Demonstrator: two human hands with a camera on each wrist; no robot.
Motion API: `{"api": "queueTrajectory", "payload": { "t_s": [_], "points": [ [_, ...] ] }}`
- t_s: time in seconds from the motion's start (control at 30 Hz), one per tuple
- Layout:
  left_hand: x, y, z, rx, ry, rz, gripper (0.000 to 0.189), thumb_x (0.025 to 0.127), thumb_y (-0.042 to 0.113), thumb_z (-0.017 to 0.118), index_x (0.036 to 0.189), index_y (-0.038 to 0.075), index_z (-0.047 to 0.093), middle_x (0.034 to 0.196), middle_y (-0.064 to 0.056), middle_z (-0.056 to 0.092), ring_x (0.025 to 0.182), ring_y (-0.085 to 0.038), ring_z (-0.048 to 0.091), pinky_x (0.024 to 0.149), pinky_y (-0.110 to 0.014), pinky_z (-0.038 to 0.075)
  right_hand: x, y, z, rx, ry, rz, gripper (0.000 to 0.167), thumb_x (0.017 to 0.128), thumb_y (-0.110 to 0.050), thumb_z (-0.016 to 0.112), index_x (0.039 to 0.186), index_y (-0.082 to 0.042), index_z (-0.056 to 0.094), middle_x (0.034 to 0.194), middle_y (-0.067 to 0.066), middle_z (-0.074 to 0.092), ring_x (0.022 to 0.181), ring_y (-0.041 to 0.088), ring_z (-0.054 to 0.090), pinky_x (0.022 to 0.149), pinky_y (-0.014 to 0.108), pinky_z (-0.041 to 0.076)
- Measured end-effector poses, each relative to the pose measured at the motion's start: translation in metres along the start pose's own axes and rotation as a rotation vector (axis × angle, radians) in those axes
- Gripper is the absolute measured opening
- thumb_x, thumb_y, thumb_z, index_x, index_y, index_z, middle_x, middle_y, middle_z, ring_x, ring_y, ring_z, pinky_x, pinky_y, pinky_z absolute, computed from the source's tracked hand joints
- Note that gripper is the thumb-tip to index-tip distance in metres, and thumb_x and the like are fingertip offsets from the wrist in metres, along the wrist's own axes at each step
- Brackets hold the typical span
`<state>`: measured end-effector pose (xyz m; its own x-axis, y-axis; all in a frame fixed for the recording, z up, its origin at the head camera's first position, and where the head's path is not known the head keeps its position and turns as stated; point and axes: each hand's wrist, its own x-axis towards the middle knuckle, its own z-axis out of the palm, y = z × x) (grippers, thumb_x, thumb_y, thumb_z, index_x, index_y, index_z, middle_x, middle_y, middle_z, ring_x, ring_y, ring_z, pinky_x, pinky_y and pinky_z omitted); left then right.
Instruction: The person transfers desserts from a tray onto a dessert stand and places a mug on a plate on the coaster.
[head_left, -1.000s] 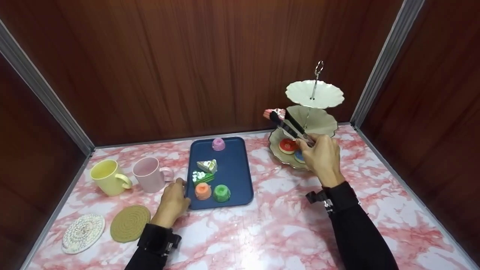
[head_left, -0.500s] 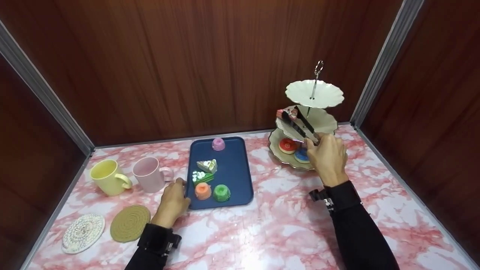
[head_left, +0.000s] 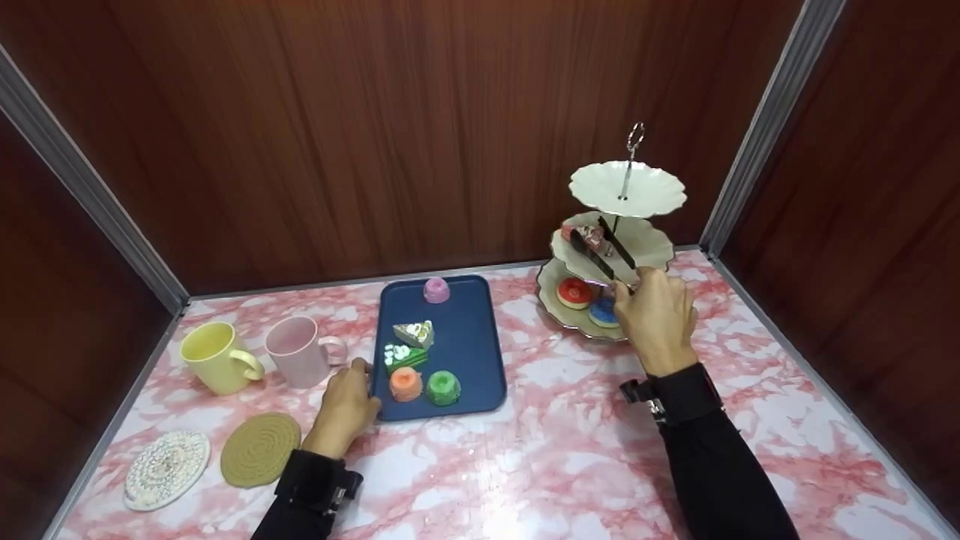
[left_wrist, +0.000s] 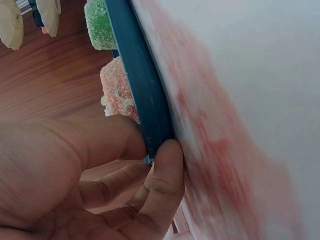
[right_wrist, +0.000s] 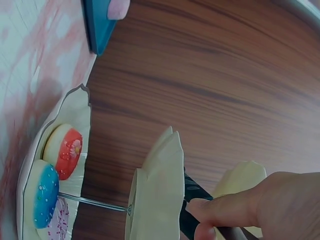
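Observation:
My left hand [head_left: 346, 401] pinches the near left corner of a blue tray [head_left: 469, 334]; thumb and fingertip press on its rim [left_wrist: 145, 95] in the left wrist view. On the tray lie an orange cake [head_left: 406, 383], a green cake [head_left: 443, 388], a purple cake [head_left: 436, 290] and two cake slices [head_left: 415, 332]. My right hand [head_left: 655, 319] grips black-tipped tongs [head_left: 592, 256]. Between the tong arms is a pink cake slice [head_left: 571, 232], at the middle plate [head_left: 651, 241] of a tiered stand. Whether the tongs still squeeze it, I cannot tell.
The stand's top plate [head_left: 660, 191] overhangs the middle one. Its bottom plate bears a red-iced donut [head_left: 575, 292] and a blue-iced donut [head_left: 603, 312]. To the left stand a yellow mug [head_left: 210, 358] and a pink mug [head_left: 295, 351], with two round coasters [head_left: 260, 450] before them.
My right hand has moved slightly right, carrying the cake slice in the tongs from left of the stand onto the middle plate. The tong arms look wider apart. My left hand stays put.

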<state>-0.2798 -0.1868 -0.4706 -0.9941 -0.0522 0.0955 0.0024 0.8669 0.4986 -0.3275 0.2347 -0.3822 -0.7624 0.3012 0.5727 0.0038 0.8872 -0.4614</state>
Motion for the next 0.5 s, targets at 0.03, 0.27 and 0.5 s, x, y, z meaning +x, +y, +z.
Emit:
{"api": "queueTrajectory", "payload": {
  "t_s": [0.03, 0.27, 0.5],
  "points": [
    [-0.0001, 0.0000, 0.0001, -0.002, -0.003, -0.004, 0.046, 0.069, 0.002, 0.065, 0.113, 0.000, 0.053, 0.091, -0.015, 0.058, 0.089, -0.031, 0.057, 0.080, -0.046, 0.046, -0.0002, -0.0003, 0.0000, -0.003, -0.002, 0.001, 0.030, 0.077, -0.035, 0.070, 0.087, -0.007, 0.069, 0.084, 0.023, 0.068, 0.076, 0.043, 0.062, 0.059, 0.054, 0.045],
    [-0.0012, -0.0003, 0.0006, -0.008, -0.011, -0.028, 0.046, 0.070, 0.003, 0.066, 0.114, 0.001, 0.053, 0.091, -0.014, 0.057, 0.088, -0.030, 0.056, 0.080, -0.044, 0.046, -0.0006, -0.0007, 0.0004, 0.003, 0.017, -0.021, 0.032, 0.076, -0.035, 0.071, 0.092, -0.008, 0.067, 0.083, 0.025, 0.067, 0.074, 0.044, 0.063, 0.057, 0.054, 0.045],
    [-0.0012, 0.0011, -0.0009, -0.006, -0.001, -0.013, 0.047, 0.070, 0.003, 0.065, 0.115, 0.001, 0.053, 0.095, -0.016, 0.059, 0.094, -0.033, 0.056, 0.083, -0.046, 0.046, 0.0020, -0.0019, 0.0002, 0.029, 0.052, -0.036, 0.034, 0.077, -0.034, 0.071, 0.100, -0.009, 0.066, 0.077, 0.020, 0.068, 0.073, 0.042, 0.063, 0.057, 0.053, 0.045]
  ]
}}
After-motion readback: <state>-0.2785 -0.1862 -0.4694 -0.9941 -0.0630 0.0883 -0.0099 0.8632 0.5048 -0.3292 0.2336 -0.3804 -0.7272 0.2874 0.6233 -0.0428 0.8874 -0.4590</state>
